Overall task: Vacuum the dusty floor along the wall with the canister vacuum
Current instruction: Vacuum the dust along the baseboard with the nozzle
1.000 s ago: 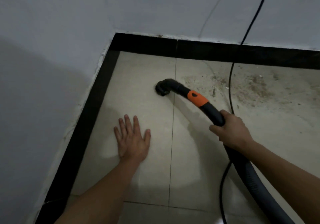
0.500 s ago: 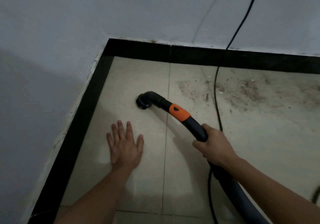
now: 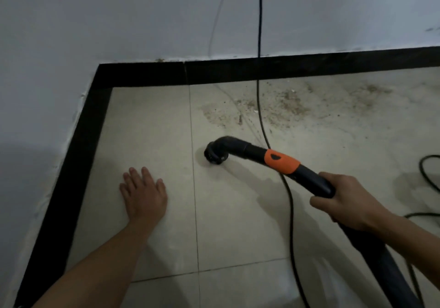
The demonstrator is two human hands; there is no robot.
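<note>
My right hand (image 3: 345,200) grips the smooth black vacuum tube (image 3: 282,162) and holds its round nozzle (image 3: 215,155) down on glossy beige tile (image 3: 147,122), short of the black baseboard (image 3: 238,70). My left hand (image 3: 144,194) lies flat, fingers straight, near the baseboard's corner — probably bracing me. Gritty brown dust (image 3: 281,107) lies at the baseboard's foot.

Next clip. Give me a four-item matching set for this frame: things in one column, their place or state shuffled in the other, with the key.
Things
1. left hand
2. right hand
3. nozzle
4. dirt patch

Place or state
a. grips the hose
b. scattered on the floor near the far baseboard
c. flat on the floor, fingers straight
d. mouth down against the floor

Pairs: 1-c, 2-a, 3-d, 4-b
</note>
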